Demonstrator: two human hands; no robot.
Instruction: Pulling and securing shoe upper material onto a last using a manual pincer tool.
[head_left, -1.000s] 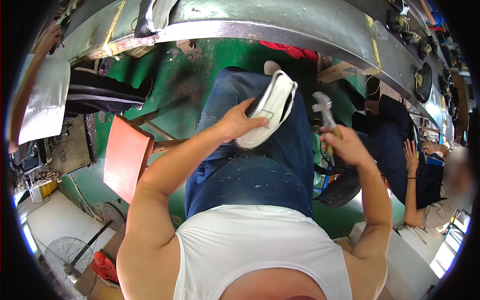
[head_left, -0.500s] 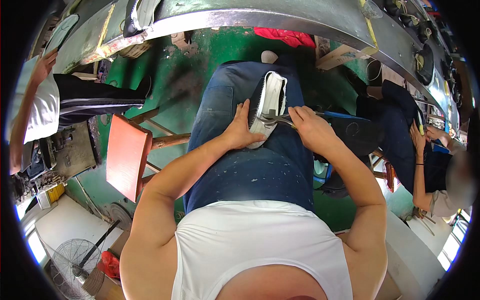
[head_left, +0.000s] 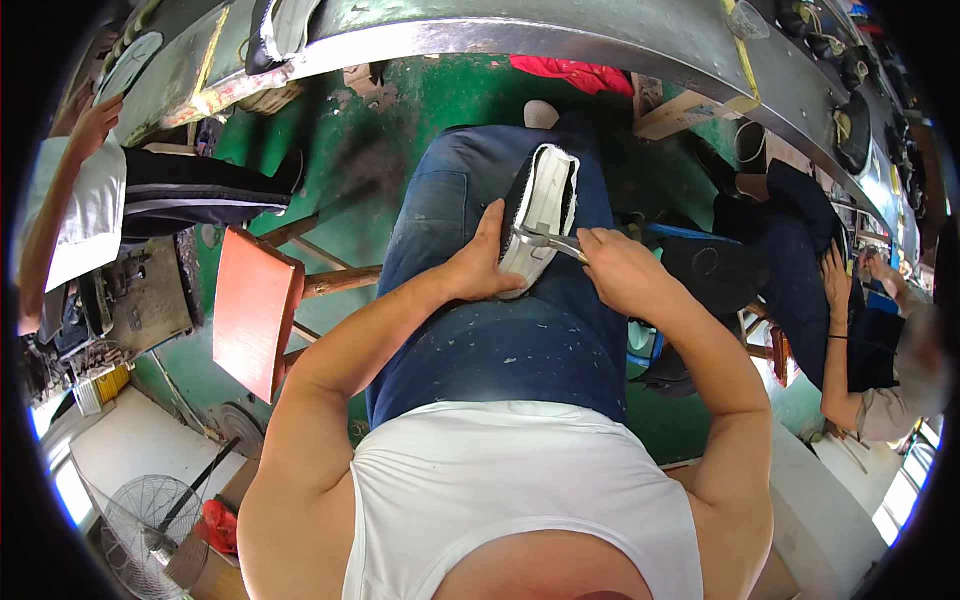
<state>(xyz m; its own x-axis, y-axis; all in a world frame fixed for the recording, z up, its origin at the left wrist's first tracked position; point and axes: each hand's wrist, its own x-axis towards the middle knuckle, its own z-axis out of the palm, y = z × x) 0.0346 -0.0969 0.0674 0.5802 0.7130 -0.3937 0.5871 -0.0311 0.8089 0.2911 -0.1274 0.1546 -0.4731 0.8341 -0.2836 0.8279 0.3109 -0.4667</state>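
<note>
A dark shoe upper (head_left: 548, 195) lies bottom up across my thighs, with a white sole face and a pale, ragged edge around it. My left hand (head_left: 478, 262) grips its near left side, thumb over the near end and fingers along the flank. My right hand (head_left: 618, 272) is closed around the handles of metal lasting pliers (head_left: 566, 245). The head of the pliers rests over the middle of the white sole face. My right palm hides most of the handles.
A long metal bench (head_left: 480, 35) runs along the far side, with another shoe (head_left: 285, 30) on it. An orange-red seat (head_left: 255, 315) stands at left. Co-workers sit to either side, one hand (head_left: 95, 125) at left holding a sole-shaped piece. A fan (head_left: 150, 530) stands lower left.
The head of the pliers has turned over on the sole, and my right hand has shifted slightly down. The shoe stays nearly where it was. The co-workers' hands have moved a little.
</note>
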